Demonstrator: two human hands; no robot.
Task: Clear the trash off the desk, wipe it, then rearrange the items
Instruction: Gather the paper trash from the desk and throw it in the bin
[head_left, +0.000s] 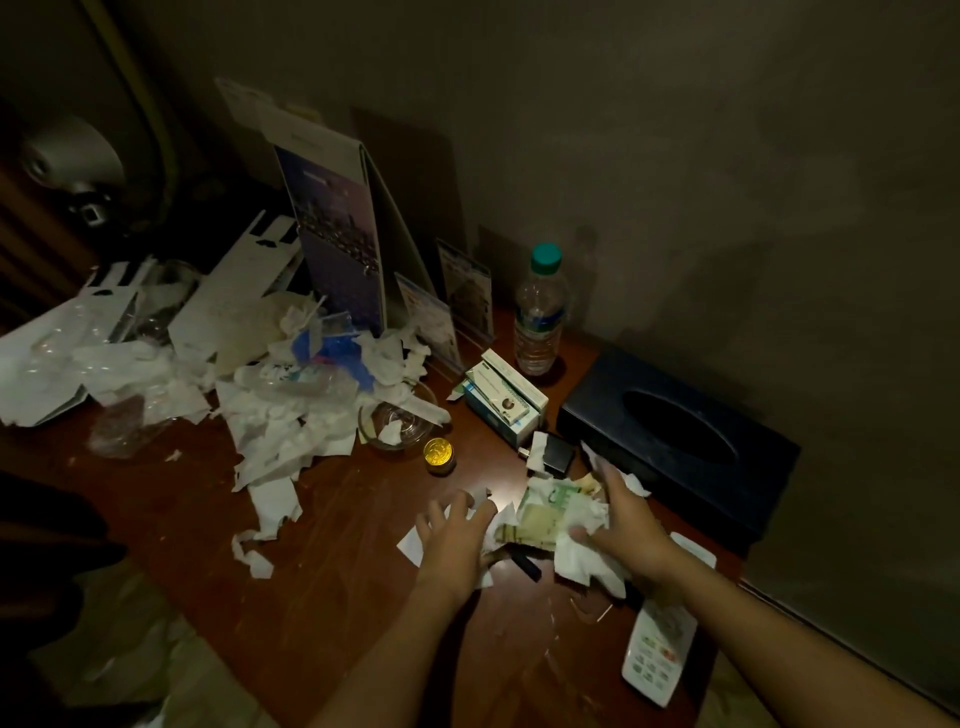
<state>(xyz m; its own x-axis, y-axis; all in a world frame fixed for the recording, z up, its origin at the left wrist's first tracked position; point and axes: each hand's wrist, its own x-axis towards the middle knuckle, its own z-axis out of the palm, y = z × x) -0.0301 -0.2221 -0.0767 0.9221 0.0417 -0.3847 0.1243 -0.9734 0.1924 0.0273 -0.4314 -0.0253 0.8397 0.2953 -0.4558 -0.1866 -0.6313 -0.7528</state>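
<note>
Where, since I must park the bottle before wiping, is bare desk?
Bare brown wooden desk shows between the torn white paper strips and the left hand. Crowded: rear-left paper heap, crumpled white tissues at the right hand.

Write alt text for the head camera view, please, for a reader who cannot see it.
A person's left hand and right hand hold a pile of crumpled paper on a dim wooden desk. More torn tissue heaps at the left; a water bottle, a dark tissue box and a remote sit at the right.
</note>
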